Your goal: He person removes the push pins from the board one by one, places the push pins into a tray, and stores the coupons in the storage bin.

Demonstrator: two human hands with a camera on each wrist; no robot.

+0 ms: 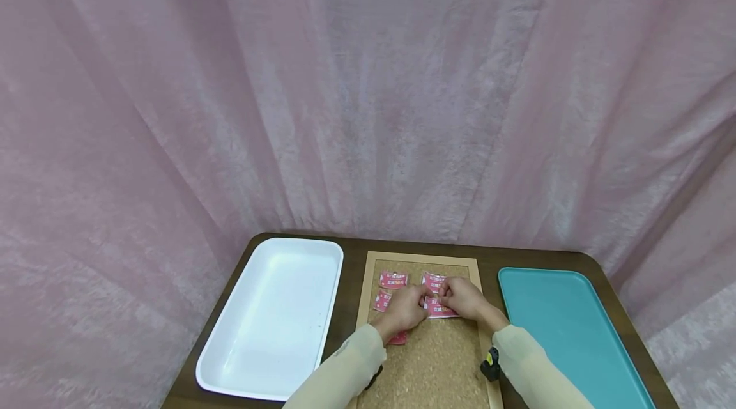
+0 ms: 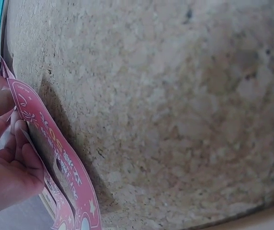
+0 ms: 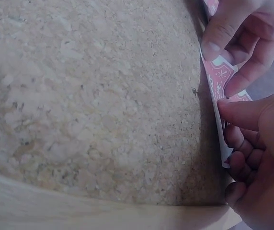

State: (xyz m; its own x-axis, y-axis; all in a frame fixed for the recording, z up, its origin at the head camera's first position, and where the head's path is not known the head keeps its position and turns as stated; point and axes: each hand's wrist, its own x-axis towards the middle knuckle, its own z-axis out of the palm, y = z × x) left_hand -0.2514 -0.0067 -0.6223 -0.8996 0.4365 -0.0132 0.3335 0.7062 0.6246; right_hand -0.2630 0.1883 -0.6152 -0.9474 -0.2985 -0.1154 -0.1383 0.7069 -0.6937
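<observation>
Both hands meet at a pink paper coupon (image 1: 441, 308) on the right half of a cork board (image 1: 428, 358). My left hand (image 1: 404, 308) pinches the coupon's left end between thumb and fingers. At its upper edge, my right hand (image 1: 462, 297) holds the coupon with the thumb against it and the other fingers curled, as the right wrist view shows. The coupon (image 2: 70, 158) bows outward and casts a shadow on the cork in the left wrist view. Just above it on the board lies another pink coupon (image 1: 432, 280), partly covered by the right hand.
More pink coupons (image 1: 393, 279) form a column at the board's left side, partly hidden by the left arm. A white tray (image 1: 270, 319) stands left of the board, a teal tray (image 1: 566, 326) right of it. Pink curtains (image 1: 368, 96) hang behind the dark table (image 1: 489, 255).
</observation>
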